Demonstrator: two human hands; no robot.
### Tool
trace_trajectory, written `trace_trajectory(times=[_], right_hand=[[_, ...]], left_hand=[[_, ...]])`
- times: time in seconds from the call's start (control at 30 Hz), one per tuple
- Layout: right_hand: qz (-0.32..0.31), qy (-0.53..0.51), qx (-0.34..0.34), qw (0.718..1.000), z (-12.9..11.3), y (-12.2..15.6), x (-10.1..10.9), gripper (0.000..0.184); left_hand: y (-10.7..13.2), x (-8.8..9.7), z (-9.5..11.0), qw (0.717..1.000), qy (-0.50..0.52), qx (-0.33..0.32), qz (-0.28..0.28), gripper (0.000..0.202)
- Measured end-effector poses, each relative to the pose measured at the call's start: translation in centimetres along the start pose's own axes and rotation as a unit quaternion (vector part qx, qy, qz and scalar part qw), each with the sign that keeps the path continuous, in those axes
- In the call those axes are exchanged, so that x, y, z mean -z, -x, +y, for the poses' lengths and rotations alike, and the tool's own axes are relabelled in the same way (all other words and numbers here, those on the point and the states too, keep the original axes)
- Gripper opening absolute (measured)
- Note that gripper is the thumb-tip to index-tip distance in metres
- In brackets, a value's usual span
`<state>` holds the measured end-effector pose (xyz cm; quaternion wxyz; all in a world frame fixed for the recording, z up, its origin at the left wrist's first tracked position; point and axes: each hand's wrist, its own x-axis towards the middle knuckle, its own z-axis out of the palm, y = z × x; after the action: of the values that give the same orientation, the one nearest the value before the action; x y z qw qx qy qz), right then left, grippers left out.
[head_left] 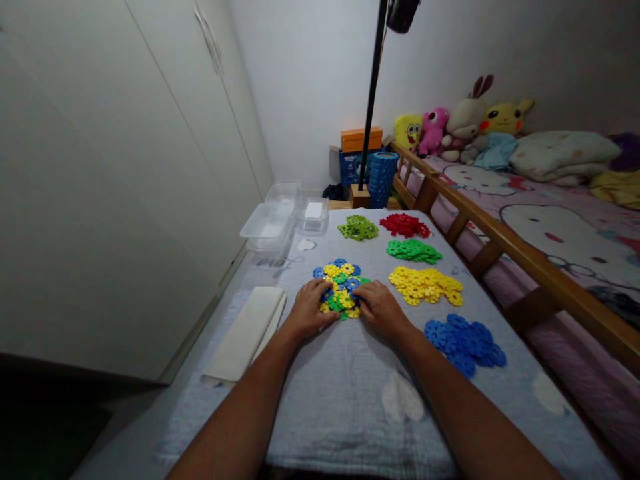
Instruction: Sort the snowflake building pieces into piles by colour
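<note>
A mixed heap of plastic snowflake discs (345,268), in yellow, blue and green, lies in the middle of the cloth-covered table. My left hand (307,310) rests against the heap's left side, its thumb and fingers apart and curved around the edge. On the right side, my right hand (383,307) has its fingers curled in, with a blue snowflake disc (356,300) at the fingertips. Sorted to the right are piles of yellow discs (425,285), blue discs (465,343), green discs (414,251), red discs (404,225) and light green discs (358,227).
Clear plastic containers (270,223) stand at the table's far left, beside a smaller lidded box (314,212). A folded cream cloth (245,333) lies left of my arm. A wooden bed rail (470,220) runs along the right; a black pole (373,93) rises behind the table.
</note>
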<state>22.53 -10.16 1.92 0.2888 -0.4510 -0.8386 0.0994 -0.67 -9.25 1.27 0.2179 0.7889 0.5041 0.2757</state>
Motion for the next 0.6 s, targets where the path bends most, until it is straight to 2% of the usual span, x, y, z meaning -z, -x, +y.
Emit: trace_trajectory(times=[0.17,0.3,0.4,0.47,0.6], right_hand=[[0.043,-0.004,-0.019,0.999,0.6,-0.2,0.7,0.024],[0.071,-0.027,-0.067,0.995,1.6,-0.4,2.2,0.023],[0.084,-0.047,-0.144,0.985,2.4,-0.1,4.5,0.020],[0.069,-0.052,-0.186,0.979,3.1,0.5,6.4,0.019],[0.047,-0.059,-0.244,0.967,4.6,3.3,10.4,0.020]], left_hand=[[0.0,-0.2,0.1,1.000,-0.007,0.002,0.000,0.062],[0.0,-0.4,0.0,1.000,-0.013,0.002,0.016,0.055],[0.0,-0.4,-0.1,1.000,-0.009,-0.001,0.017,0.053],[0.0,-0.4,-0.1,1.000,-0.003,-0.003,0.020,0.051],[-0.1,-0.3,-0.1,0.999,0.014,-0.004,0.034,0.040]])
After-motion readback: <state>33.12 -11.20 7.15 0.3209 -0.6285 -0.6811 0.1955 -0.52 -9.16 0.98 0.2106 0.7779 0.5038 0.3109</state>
